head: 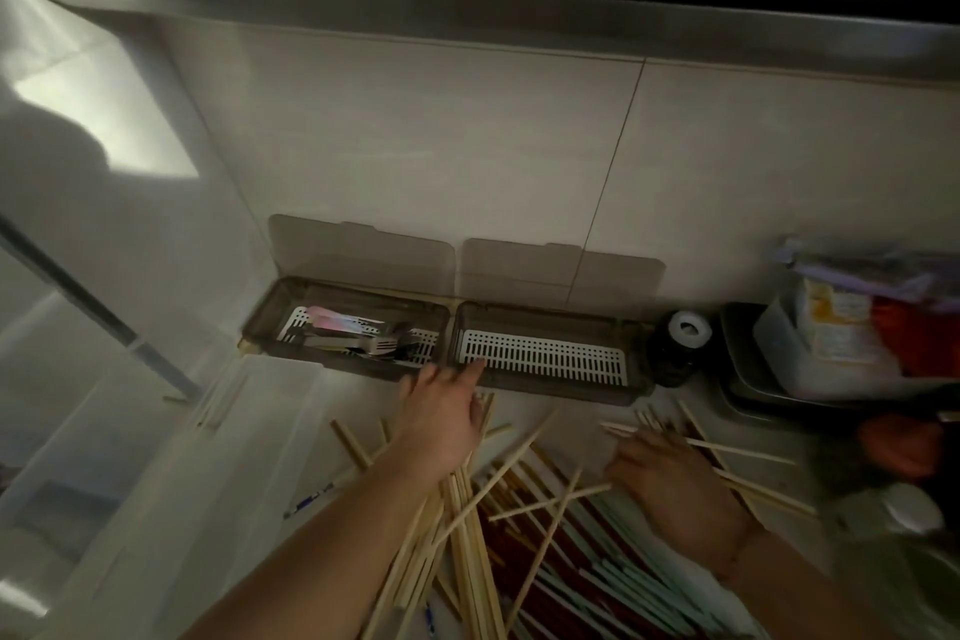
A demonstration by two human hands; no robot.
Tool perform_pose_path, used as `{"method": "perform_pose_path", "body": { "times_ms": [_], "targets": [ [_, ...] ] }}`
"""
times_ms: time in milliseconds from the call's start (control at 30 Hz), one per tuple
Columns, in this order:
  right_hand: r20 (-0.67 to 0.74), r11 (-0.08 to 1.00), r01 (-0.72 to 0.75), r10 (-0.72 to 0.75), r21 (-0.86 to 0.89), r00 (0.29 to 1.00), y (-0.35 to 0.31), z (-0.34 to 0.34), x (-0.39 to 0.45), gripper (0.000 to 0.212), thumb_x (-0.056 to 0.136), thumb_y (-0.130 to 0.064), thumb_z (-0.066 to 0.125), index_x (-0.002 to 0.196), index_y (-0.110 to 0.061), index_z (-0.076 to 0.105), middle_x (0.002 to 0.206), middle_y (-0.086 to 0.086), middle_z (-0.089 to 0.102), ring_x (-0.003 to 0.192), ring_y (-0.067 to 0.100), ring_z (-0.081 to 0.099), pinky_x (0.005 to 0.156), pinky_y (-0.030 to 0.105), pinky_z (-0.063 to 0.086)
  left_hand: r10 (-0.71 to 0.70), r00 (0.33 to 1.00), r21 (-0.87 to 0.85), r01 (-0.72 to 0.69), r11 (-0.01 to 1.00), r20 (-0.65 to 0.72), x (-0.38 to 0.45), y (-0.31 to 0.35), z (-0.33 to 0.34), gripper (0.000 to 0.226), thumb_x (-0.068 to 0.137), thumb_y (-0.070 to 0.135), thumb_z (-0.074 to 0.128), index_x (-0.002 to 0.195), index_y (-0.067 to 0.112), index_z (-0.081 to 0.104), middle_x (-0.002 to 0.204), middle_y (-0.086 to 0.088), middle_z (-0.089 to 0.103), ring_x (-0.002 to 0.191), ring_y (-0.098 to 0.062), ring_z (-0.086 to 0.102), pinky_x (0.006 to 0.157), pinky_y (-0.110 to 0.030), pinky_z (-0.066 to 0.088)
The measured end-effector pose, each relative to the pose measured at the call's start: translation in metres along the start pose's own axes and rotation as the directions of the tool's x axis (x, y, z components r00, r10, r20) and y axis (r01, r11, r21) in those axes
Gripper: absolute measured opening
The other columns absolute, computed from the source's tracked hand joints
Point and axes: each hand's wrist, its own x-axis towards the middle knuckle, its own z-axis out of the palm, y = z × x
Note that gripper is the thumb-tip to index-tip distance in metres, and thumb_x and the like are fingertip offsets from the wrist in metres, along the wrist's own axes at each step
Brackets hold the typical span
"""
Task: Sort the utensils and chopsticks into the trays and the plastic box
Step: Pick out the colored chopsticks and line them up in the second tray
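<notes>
Chopsticks: heaped on near worktop. Right hand: on heap, grip unclear. Left hand: fingers extended, empty, touching right tray. Left tray: holds utensils. Plastic box: leftward.

Two open trays sit side by side against the back wall. The left tray holds utensils; the right tray holds only a slotted insert. A plastic box lies front left. Chopsticks lie scattered in front of the trays.
</notes>
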Motion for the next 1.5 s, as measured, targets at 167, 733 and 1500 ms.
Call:
{"method": "perform_pose_path", "body": {
  "times_ms": [167,733,1500],
  "targets": [
    [-0.008,0.949,-0.218,0.226,0.228,0.974,0.032,0.005,-0.028,0.025,0.063,-0.005,0.085,0.074,-0.023,0.073,0.075,-0.005,0.066,0.067,0.019,0.065,0.059,0.031,0.054,0.031,1.000,0.067,-0.030,0.997,-0.008,0.008,-0.003,0.005,0.056,0.091,0.044,0.041,0.145,0.031,0.031,0.123,0.007,0.058,0.112,-0.017,0.041,0.082,-0.038,0.027],
    [0.103,0.832,-0.446,0.438,0.329,0.893,0.003,0.051,-0.001,0.011,0.084,-0.023,0.068,0.094,-0.019,0.072,0.100,0.001,0.071,0.099,0.027,0.063,0.080,0.038,0.054,0.675,0.728,-0.084,-0.670,0.738,0.122,-0.070,0.026,0.031,0.042,0.095,0.056,0.036,0.129,0.036,0.050,0.147,0.006,0.036,0.138,-0.022,0.026,0.112,-0.049,0.015],
    [0.238,0.877,-0.473,0.478,-0.082,0.845,-0.051,0.045,-0.021,0.022,0.096,-0.029,0.038,0.107,-0.029,0.056,0.113,-0.009,0.057,0.106,0.013,0.055,0.076,0.027,0.049,0.310,0.951,0.078,-0.310,0.948,0.011,-0.100,-0.041,0.027,0.038,0.077,0.044,0.053,0.111,0.029,0.061,0.132,0.006,0.050,0.128,-0.019,0.044,0.112,-0.054,0.016]
  ]
}}
